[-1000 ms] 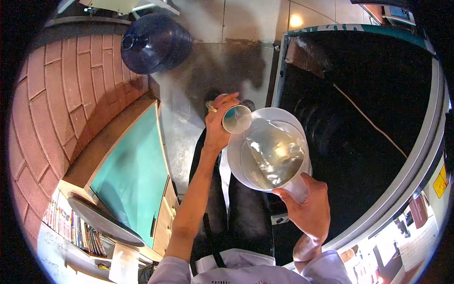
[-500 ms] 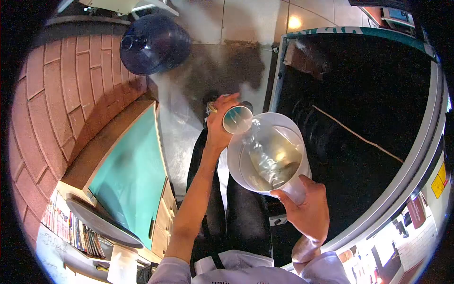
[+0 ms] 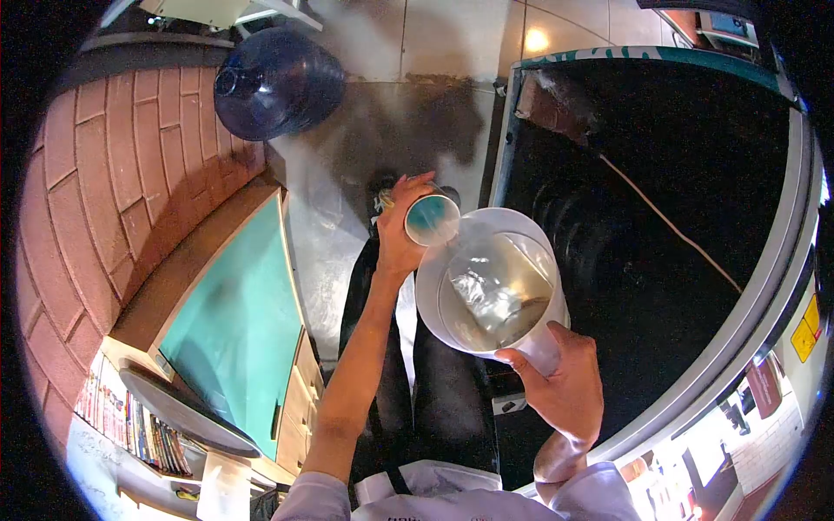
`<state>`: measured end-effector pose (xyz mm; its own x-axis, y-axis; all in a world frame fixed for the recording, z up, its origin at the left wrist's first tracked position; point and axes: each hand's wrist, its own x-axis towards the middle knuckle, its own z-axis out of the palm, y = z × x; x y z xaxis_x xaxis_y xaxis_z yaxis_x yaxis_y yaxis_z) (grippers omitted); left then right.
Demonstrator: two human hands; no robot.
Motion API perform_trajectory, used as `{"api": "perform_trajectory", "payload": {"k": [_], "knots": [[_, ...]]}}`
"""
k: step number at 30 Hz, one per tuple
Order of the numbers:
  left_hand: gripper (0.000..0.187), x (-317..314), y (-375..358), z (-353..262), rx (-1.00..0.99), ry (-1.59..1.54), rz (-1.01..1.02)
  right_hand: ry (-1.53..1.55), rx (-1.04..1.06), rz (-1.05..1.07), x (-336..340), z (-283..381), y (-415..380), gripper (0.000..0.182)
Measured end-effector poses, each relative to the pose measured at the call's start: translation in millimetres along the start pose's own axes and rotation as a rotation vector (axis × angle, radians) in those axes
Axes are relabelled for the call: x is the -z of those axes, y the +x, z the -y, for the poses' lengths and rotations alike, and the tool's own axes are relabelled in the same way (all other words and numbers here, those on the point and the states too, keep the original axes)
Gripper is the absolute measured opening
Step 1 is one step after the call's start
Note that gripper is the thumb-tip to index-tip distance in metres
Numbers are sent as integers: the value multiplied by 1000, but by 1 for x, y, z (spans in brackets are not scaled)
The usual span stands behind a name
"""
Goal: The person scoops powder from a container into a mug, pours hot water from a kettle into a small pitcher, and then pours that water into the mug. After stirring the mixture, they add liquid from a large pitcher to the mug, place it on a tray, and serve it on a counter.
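My left hand (image 3: 397, 243) is wrapped round a cup (image 3: 432, 219) with a pale rim and a teal-looking inside. The cup's mouth faces up towards me, right at the far-left rim of a translucent white pitcher (image 3: 434, 306). My right hand (image 3: 566, 386) grips the pitcher by its handle, thumb lying along the top near the rim. Clear liquid (image 3: 499, 291) sits low in the pitcher, its surface rippled and shining. Both vessels are held over the floor in front of my legs.
A large dark blue water jug (image 3: 278, 85) lies by the brick wall (image 3: 113, 174). At the left stands a cabinet with a teal panel (image 3: 239, 330), near a row of books (image 3: 143, 430). A big dark surface with a pale frame (image 3: 669, 217) fills the right side; a thin cord (image 3: 660, 223) crosses it.
Splashing liquid that ran from the pitcher's rim beside the cup has settled into the pool inside the pitcher. Both hands keep their grips and have barely moved.
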<state>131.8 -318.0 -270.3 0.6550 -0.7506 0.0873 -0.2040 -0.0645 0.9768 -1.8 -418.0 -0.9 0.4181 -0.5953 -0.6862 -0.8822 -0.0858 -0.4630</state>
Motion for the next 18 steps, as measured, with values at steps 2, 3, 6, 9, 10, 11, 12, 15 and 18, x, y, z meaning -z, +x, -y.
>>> {"api": "perform_trajectory", "payload": {"k": [2,3,6,9,10,11,12,15,18], "knots": [[58,-1,1,-1,-6,-4,-2,-44,-32,44,3,2,0,41],[58,-2,0,-1,8,2,-6,-43,-33,43,4,3,0,41],[56,-5,0,3,16,5,-15,-55,-22,26,4,0,-2,41],[52,-10,0,9,19,-7,-32,20,-64,62,1,-15,-4,37],[49,-11,0,10,29,-17,-42,118,-77,56,-2,-20,-4,31],[49,-13,0,10,27,-18,-40,217,-91,48,-4,-26,-5,28],[49,-14,1,8,22,-38,-66,217,-93,45,-5,-34,-6,28],[52,-16,7,3,47,-88,-123,322,-44,7,-11,-63,-6,27],[57,-12,20,-3,42,-71,-145,393,-4,-26,-20,-96,-2,25]]}}
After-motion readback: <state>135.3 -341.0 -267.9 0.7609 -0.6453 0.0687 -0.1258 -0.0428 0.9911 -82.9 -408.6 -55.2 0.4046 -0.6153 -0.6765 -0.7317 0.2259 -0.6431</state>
